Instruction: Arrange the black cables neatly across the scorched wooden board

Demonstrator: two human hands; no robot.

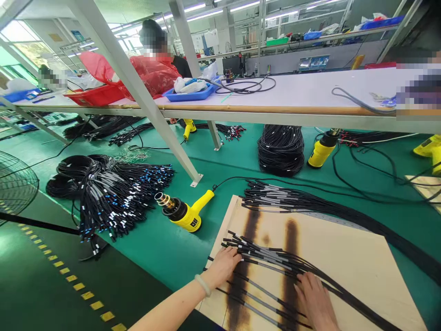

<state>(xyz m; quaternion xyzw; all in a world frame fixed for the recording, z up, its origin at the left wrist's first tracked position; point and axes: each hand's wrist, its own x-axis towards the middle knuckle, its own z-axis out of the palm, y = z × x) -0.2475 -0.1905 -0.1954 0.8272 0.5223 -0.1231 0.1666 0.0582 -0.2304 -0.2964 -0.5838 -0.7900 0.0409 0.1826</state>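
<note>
Black cables (272,258) with grey sleeve sections lie on a light wooden board (341,257) scorched with two dark stripes. My left hand (223,265) is closed at the tip end of the cables, its fingers curled onto one of them. Further along the same cables, my right hand (315,299) has its fingers bent together on a cable; the exact grip is partly hidden. Several separate cables (258,290) are spread side by side across the board below my hands. A larger bundle of sleeved cables (275,195) runs along the board's far edge.
A yellow heat gun (188,216) lies on the green table left of the board, its cord trailing behind. Cable piles (110,193) and a coiled bundle (280,149) sit around it. A slanted metal post (138,92) supports the shelf (296,96). A fan (17,184) stands at left.
</note>
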